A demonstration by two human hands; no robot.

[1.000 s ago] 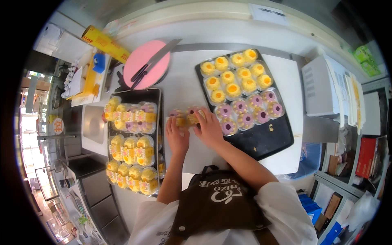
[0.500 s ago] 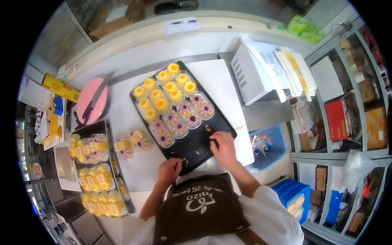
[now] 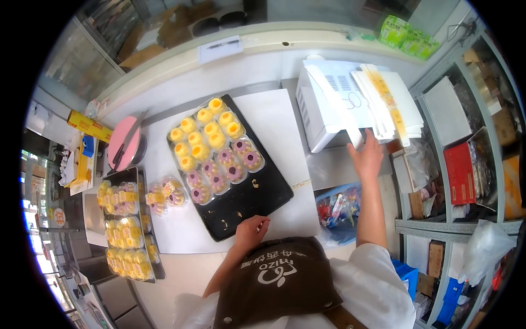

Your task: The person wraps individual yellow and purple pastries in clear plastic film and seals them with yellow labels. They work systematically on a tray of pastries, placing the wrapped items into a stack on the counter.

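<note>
A black baking tray (image 3: 266, 189) lies slanted on the white worktop. Clear plastic boxes of yellow round pastries (image 3: 211, 129) and of purple-and-cream flower-shaped pastries (image 3: 226, 157) fill its far part; crumbs lie on the bare near part. My left hand (image 3: 251, 232) is at the tray's near edge, its fingers curled together; whether anything is in them does not show. Out to the right, my right hand (image 3: 366, 158) has its fingers apart at the near ends of long white strips (image 3: 344, 107) hanging over a white box-shaped machine (image 3: 315, 112). Contact with the strips is unclear.
Left of the tray stand two banded pastry boxes (image 3: 167, 193) and a dark tray of stacked pastry boxes (image 3: 127, 233). Behind them a knife (image 3: 127, 143) lies across a pink round board (image 3: 123, 134). At right are a lined blue bin (image 3: 339, 214) and grey shelving (image 3: 438, 224).
My right hand has left the tray and reached right to the strips by the machine. My left hand stays at the tray's near edge. The view has shifted a little.
</note>
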